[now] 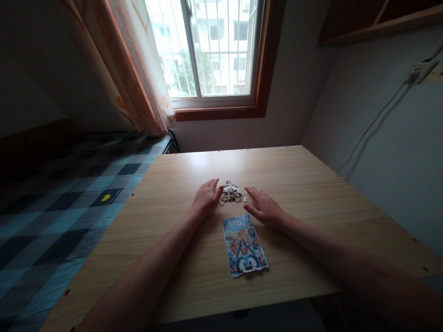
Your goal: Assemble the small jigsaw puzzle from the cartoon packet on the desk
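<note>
A small heap of jigsaw puzzle pieces (233,193) lies on the wooden table (166,193), between my two hands. My left hand (207,196) rests along the heap's left side, fingers stretched forward and the thumb at the pieces. On the right, my right hand (263,205) is held a little apart from the heap, its thumb and fingers spread. Neither hand grips anything. Nearer to me lies a blue picture sheet (244,244) with "Bluey" printed at its top and a torn-looking bottom edge.
Left of the table is a bed with a checked cover (93,221). Behind it hangs a curtain (128,64) beside a barred window (221,50). A cable (374,120) runs down the right wall from a socket (420,71). A wooden shelf (387,32) sits above.
</note>
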Action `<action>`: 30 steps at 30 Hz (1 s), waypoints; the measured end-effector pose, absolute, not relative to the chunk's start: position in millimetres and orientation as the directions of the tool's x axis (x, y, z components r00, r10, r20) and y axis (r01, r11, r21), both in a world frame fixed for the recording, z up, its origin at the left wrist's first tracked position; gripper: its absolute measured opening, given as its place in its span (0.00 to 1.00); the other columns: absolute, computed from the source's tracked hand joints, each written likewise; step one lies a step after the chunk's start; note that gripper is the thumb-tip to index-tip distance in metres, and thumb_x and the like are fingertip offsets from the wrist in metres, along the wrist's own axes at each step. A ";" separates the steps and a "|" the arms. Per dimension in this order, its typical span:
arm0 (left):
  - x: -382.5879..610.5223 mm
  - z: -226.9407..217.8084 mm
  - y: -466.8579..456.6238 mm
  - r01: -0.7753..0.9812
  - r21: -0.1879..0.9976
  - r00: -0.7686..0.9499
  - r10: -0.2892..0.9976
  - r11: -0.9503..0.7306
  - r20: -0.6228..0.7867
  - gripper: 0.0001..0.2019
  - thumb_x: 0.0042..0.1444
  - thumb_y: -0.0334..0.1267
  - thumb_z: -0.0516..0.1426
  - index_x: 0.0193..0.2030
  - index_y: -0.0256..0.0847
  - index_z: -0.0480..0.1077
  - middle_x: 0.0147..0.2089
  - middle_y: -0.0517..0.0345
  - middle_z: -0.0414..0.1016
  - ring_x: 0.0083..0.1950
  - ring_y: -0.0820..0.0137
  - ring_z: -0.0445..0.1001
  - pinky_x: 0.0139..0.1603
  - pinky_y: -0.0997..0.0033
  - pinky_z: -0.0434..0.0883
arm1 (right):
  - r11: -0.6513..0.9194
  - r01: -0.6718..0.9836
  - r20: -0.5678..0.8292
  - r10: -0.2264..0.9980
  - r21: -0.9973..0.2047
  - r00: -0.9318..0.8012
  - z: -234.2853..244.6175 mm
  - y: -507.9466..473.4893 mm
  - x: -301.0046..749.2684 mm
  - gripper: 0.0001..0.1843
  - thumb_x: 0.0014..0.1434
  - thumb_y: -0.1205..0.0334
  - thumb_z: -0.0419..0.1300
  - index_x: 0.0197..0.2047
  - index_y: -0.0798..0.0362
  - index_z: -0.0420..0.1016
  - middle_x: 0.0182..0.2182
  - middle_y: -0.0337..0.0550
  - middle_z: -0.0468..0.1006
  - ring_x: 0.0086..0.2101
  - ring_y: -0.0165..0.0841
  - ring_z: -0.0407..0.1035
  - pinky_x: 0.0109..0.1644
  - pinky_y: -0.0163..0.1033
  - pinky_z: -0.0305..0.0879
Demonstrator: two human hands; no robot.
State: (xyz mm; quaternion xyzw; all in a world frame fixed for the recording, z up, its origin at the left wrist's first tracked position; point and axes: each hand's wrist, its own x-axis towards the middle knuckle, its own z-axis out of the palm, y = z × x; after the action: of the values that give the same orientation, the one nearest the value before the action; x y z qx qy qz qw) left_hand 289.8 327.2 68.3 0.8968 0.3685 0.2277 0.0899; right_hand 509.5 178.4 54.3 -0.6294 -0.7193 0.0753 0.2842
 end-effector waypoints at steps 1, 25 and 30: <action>289.2 68.9 325.6 0.614 0.334 0.615 0.698 -0.716 0.367 0.32 0.70 0.53 0.39 0.64 0.30 0.65 0.64 0.39 0.69 0.66 0.56 0.65 0.68 0.53 0.61 | 0.179 0.872 0.301 0.953 -0.455 -0.039 54.6 186.4 510.3 0.40 0.66 0.38 0.49 0.71 0.56 0.56 0.67 0.56 0.60 0.67 0.49 0.54 0.70 0.59 0.50; 280.9 76.5 330.1 0.531 0.621 0.475 0.810 -0.576 0.345 0.29 0.69 0.48 0.38 0.59 0.33 0.71 0.59 0.44 0.74 0.62 0.61 0.70 0.66 0.56 0.65 | 0.544 0.734 0.282 0.839 -0.406 -0.465 70.9 251.7 482.7 0.36 0.62 0.43 0.59 0.70 0.46 0.61 0.67 0.51 0.61 0.67 0.49 0.53 0.70 0.61 0.47; 276.3 77.9 318.2 0.558 0.462 0.685 0.697 -0.689 0.213 0.28 0.70 0.48 0.36 0.65 0.39 0.66 0.67 0.49 0.67 0.69 0.63 0.62 0.71 0.52 0.56 | 0.505 0.502 0.388 0.862 -0.702 -0.325 64.9 248.4 488.3 0.33 0.67 0.46 0.53 0.71 0.48 0.56 0.66 0.49 0.63 0.64 0.41 0.60 0.68 0.52 0.57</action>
State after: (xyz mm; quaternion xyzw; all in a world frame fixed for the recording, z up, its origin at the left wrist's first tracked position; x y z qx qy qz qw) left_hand 276.3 318.2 77.9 0.8992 0.3489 0.1898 0.1835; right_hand 488.3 248.4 64.9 -0.4380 -0.7790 0.2357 0.3818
